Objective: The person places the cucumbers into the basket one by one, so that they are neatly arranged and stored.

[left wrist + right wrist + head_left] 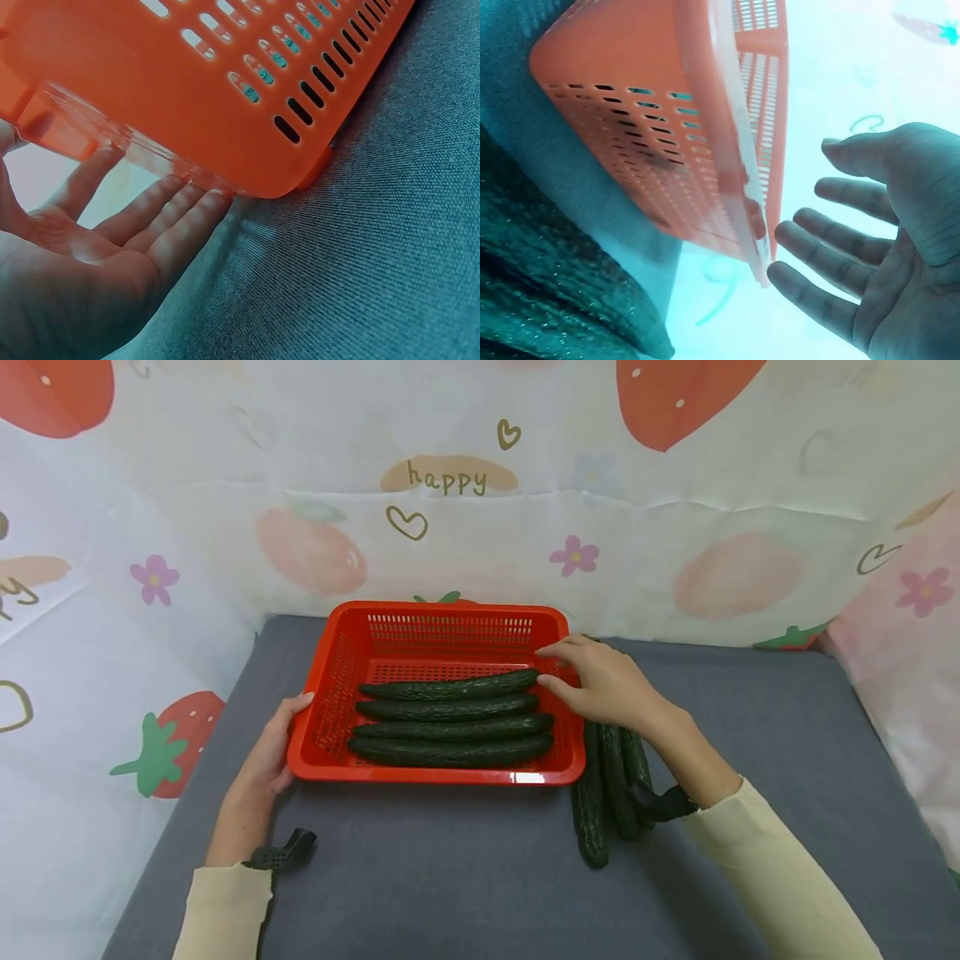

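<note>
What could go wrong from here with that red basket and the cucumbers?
The left hand holds the red basket at its left end; lifting by that end alone might tip it. The four inner cucumbers, lying side by side, could then slide or roll. The right hand, near the other end, might bump the outer cucumbers if it drops.

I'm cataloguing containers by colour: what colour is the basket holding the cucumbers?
The basket is bright red, seen best in the head view.
</note>
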Motion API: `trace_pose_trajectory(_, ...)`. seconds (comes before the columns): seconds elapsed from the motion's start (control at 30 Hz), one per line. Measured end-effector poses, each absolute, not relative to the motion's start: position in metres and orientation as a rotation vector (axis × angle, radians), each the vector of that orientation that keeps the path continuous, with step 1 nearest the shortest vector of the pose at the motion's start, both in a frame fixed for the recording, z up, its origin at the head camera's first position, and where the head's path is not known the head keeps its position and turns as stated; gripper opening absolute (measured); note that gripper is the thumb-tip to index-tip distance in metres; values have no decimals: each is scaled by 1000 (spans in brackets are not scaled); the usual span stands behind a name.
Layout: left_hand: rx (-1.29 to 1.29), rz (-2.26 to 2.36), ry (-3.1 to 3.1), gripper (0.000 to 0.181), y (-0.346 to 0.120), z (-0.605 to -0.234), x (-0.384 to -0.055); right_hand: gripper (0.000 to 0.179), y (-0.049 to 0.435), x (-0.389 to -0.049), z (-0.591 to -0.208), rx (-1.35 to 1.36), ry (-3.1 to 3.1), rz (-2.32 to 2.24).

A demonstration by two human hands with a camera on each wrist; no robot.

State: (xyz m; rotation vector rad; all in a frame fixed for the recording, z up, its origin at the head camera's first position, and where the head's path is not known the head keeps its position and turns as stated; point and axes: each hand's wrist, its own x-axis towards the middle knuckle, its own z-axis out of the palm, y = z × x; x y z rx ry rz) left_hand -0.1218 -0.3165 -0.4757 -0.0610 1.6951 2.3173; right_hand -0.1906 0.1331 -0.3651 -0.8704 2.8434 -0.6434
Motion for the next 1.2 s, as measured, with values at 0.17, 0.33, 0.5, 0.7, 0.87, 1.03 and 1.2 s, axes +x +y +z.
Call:
trace_pose_trajectory(0.17, -54, 2317, 1685, 25, -317, -477, -122, 47, 143, -186, -370, -849, 2856, -681)
trace_pose_trajectory(0.33, -43, 2332, 1667, 28, -317, -478, -123, 47, 153, -180, -376, -815, 2874, -737)
trace_pose_trajectory(0.5, -8, 2346, 1626, 28, -318, -479, -123, 46, 161, -175, -382, -749, 2868, -842)
trace_pose_trajectory(0.7, -8, 2339, 1628, 30, -319, -479, -122, 46, 171, -171, -388, -682, 2873, -949)
trace_pose_trajectory(0.87, -5, 2340, 1638, 31, -318, -479, -122, 45, 180, -167, -396, -647, 2890, -1007)
trace_pose_trajectory(1.03, 27, 2345, 1616, 29, -318, -480, -123, 46, 191, -161, -406, -606, 2899, -1055)
trace_pose_trajectory(1.2, 55, 2347, 1612, 29, -318, -481, -124, 47, 201, -157, -415, -531, 2897, -1073)
